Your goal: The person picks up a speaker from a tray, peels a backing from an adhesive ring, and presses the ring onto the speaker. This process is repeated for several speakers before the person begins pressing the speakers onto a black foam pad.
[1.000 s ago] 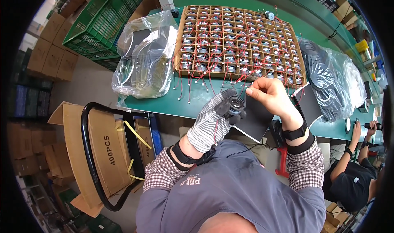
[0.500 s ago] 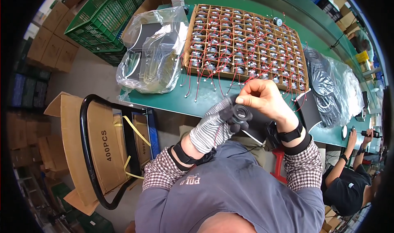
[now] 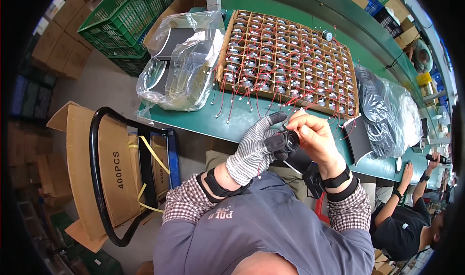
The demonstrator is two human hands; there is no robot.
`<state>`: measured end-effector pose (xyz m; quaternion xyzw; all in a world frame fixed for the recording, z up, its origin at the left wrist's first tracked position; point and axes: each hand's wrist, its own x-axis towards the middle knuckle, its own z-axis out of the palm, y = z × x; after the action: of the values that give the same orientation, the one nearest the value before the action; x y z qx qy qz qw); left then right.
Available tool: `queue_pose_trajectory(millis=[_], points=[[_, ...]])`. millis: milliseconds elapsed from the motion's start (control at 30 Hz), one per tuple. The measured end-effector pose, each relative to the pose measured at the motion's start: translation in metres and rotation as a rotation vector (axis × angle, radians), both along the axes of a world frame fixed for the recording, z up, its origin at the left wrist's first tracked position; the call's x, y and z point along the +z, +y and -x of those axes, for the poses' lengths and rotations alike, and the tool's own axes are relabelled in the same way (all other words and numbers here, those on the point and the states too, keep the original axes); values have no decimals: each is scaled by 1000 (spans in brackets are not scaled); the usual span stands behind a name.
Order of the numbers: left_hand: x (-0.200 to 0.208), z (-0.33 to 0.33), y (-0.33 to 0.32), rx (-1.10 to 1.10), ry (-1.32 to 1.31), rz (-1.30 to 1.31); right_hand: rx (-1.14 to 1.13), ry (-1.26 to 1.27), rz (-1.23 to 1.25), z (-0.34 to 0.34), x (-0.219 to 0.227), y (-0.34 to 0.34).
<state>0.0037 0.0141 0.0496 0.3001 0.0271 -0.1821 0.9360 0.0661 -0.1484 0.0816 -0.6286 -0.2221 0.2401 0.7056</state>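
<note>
My left hand, in a grey-and-white striped glove with dark fingertips, is closed around a small round black speaker. Its ringed face is turned toward my right hand. A red wire hangs down beside the glove. My bare right hand is right at the speaker's edge, thumb and forefinger pinched together; what lies between them is too small to make out. Beyond both hands stands a divided cardboard tray filled with many similar speakers, their red wires trailing over its near edge.
One loose speaker rests on the tray's far right. Plastic-bagged dark sheets lie left on the green table, bagged black round parts right. A cart with cardboard stands left; a co-worker works at right.
My left hand has turned the speaker so its face points more to the right. My right hand has shifted slightly down, its fingers now beside the speaker's rim.
</note>
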Motion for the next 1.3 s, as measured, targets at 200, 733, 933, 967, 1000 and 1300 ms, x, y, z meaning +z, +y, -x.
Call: queue_pose_trajectory(millis=[200, 733, 933, 967, 1000, 1300], points=[[5, -8, -7, -25, -80, -228, 15, 221, -225, 9, -3, 0], [8, -44, -31, -57, -483, -782, -137, -43, -122, -26, -4, -26], [16, -89, -74, 146, -243, -354, -472, -121, -124, -41, 10, -22], [15, -98, -79, 192, -361, -433, -472, -108, -181, -48, 11, -25], [21, -107, -85, 182, -365, -429, -482, -99, -234, -58, 13, -32], [72, -202, -113, 8, -98, -536, -497, -361, 594, -192, 36, -140]])
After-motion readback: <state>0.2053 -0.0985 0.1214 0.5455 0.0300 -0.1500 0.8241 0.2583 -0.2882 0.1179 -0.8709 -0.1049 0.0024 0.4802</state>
